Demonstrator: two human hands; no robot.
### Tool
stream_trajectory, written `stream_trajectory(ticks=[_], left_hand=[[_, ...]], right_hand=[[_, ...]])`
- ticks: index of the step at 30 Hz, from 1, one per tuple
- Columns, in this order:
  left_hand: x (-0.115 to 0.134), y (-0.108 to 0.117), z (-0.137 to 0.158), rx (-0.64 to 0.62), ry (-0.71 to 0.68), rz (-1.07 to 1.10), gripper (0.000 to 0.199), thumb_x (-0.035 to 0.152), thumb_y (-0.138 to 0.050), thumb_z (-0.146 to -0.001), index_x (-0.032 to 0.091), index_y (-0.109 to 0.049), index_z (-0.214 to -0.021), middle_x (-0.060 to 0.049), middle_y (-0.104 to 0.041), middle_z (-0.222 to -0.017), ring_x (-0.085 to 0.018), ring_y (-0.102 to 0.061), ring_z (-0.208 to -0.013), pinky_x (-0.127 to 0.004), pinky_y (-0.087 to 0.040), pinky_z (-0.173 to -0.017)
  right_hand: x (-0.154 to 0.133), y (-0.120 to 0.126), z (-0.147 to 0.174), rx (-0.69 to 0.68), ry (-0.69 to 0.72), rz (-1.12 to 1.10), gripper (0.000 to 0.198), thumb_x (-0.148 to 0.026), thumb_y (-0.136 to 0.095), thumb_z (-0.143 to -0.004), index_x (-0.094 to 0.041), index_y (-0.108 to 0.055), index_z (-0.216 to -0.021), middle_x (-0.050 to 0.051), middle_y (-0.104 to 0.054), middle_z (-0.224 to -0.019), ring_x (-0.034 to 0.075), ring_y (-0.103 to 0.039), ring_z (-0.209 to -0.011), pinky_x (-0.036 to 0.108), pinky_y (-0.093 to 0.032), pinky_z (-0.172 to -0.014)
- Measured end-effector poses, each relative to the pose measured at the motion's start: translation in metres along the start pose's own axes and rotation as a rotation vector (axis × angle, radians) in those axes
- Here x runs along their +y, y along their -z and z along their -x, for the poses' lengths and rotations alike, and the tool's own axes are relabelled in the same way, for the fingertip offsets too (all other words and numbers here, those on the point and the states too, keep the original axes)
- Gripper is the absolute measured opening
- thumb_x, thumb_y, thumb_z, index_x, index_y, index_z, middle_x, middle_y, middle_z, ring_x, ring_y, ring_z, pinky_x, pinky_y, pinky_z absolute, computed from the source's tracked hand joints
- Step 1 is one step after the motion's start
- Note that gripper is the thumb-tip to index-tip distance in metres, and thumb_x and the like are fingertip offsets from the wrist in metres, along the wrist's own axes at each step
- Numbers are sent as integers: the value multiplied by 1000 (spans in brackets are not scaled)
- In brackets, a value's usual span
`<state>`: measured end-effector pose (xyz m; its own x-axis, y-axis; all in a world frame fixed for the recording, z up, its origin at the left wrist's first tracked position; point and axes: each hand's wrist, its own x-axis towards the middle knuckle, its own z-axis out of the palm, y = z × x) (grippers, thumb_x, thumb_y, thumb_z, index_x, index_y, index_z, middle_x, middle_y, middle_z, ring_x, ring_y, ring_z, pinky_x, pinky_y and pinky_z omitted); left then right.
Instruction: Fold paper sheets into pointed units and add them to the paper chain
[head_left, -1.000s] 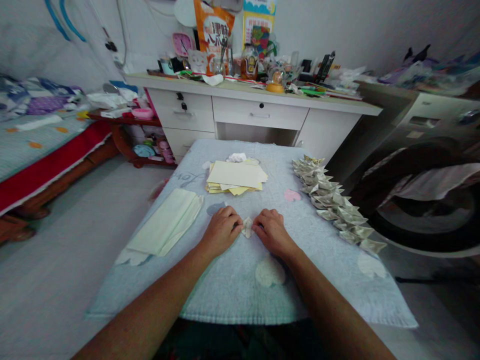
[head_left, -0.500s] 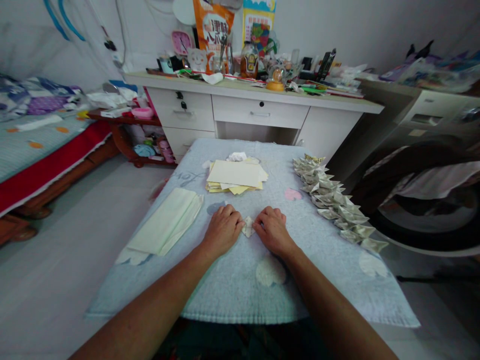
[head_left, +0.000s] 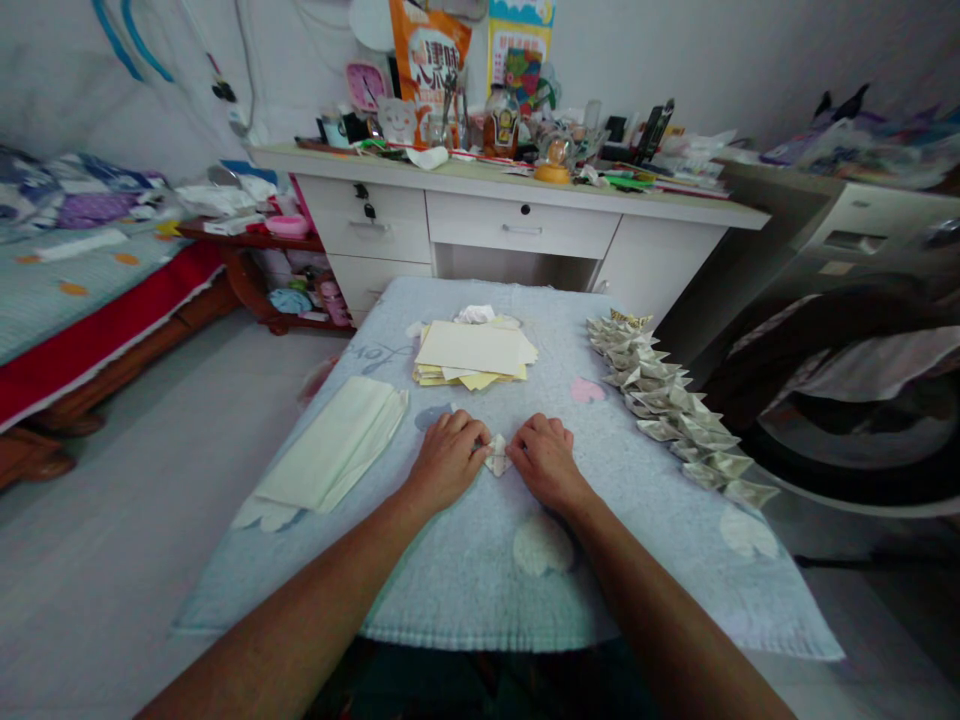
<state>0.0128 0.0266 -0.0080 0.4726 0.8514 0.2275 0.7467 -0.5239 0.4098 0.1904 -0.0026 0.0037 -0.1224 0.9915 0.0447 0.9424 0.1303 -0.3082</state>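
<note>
At the centre of the frame, a small folded paper [head_left: 498,459] sits between the left hand [head_left: 450,455] and the right hand [head_left: 549,455], over the blue cloth [head_left: 457,595]. On each hand the fingers are curled nearly closed, pinching the paper's near side and hiding that edge. Above lies a stack of cream and yellow sheets [head_left: 469,346], a crumpled white piece [head_left: 475,314] behind it. Pale green paper [head_left: 326,450] lies centre left; pointed folded shapes [head_left: 660,400] line the right, near a washing machine [head_left: 862,215].
</note>
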Motion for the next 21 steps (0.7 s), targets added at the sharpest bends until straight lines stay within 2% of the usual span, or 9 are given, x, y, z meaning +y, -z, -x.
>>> stream_trajectory(ticks=[3, 12, 21], left_hand=[[-2, 3, -1, -18, -9, 72, 11, 27, -61, -83, 21, -63, -92, -3, -58, -96, -21, -51, -95, -36, -39, -84], [0, 5, -3, -52, 9, 121, 12, 27, -57, -86, 21, -68, -86, -2, -62, -92, -20, -54, -92, -35, -39, -83], [4, 0, -1, 5, 42, 1, 13, 26, -55, -87, 20, -65, -81, -5, -57, -92, -22, -50, -92, -37, -39, -81]], right_hand=[[1, 0, 1, 1, 9, -10, 21, -34, -51, -92, -20, -64, -84, 6, -55, -99, 21, -43, -95, 34, -28, -80], [0, 2, 3, 24, 19, -68, 16, -31, -53, -91, -21, -63, -85, 5, -55, -98, 21, -44, -95, 34, -29, -81], [-5, 1, 0, 5, -29, 17, 23, -35, -49, -93, -20, -64, -84, 7, -55, -100, 23, -43, -96, 36, -30, -81]])
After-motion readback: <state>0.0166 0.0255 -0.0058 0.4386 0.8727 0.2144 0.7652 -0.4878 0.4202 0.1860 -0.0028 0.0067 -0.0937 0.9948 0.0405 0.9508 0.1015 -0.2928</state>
